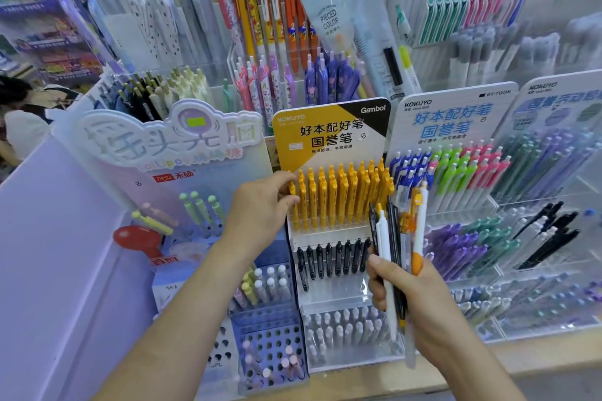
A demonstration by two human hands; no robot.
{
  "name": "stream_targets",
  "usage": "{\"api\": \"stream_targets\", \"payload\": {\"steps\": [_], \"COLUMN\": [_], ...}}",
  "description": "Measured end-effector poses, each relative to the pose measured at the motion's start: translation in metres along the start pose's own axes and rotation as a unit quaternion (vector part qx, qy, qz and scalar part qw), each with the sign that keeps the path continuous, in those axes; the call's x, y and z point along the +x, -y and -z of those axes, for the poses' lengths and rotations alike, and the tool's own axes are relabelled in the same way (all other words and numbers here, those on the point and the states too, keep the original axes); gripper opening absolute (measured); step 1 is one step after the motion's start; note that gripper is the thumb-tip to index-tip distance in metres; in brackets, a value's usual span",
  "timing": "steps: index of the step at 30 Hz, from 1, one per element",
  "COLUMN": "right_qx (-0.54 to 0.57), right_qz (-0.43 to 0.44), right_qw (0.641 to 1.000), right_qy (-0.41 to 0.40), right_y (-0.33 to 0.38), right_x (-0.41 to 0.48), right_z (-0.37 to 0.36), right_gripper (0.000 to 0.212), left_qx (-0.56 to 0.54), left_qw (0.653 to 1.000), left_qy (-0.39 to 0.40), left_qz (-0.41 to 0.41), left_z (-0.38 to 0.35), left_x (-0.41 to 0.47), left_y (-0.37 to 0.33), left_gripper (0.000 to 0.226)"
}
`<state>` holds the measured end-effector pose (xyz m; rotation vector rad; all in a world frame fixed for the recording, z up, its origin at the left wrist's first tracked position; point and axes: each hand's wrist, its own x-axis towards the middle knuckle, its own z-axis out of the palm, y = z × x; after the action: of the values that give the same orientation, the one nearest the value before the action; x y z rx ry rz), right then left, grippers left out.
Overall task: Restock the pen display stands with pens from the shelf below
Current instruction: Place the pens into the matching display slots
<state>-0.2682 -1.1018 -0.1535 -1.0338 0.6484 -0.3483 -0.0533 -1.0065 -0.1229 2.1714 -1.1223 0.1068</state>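
Observation:
A yellow-and-black Kokuyo display stand (pixel 329 137) holds a top row of yellow pens (pixel 338 195), a row of black pens (pixel 329 259) below, and clear-white pens (pixel 345 332) at the bottom. My left hand (pixel 264 208) pinches the leftmost yellow pen (pixel 294 205) at the row's left end. My right hand (pixel 410 296) grips a bundle of mixed pens (pixel 397 244), white, black and orange, held upright in front of the stand's right side.
A lilac stand (pixel 182 140) with pastel pens is at left, above a blue holed rack (pixel 270 345). White Kokuyo stands (pixel 452 120) with coloured pens fill the right. More pen racks rise behind. A wooden shelf edge (pixel 488 358) runs along the front.

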Motion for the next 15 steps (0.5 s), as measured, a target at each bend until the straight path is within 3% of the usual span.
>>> {"api": "stream_targets", "payload": {"steps": [6,11,15], "right_qx": [0.111,0.154,0.167], "right_qz": [-0.044,-0.048,-0.048], "right_qw": [0.991,0.98,0.977], "right_qy": [0.064,0.118,0.123], "right_y": [0.0008,-0.0008,-0.0004], "right_x": [-0.0033,-0.0047,-0.0065], "right_z": [-0.0048,-0.0051,-0.0068], "right_gripper": [0.029,0.047,0.05], "left_qx": [0.048,0.028,0.037], "left_qw": [0.999,0.999,0.999], "left_qy": [-0.008,0.002,-0.001], "left_qz": [0.009,0.025,0.026], "left_z": [-0.0006,0.0005,0.0001], "left_x": [0.0039,0.0046,0.0047], "left_y": [0.0011,0.0,-0.0001], "left_gripper": [0.027,0.027,0.029]}}
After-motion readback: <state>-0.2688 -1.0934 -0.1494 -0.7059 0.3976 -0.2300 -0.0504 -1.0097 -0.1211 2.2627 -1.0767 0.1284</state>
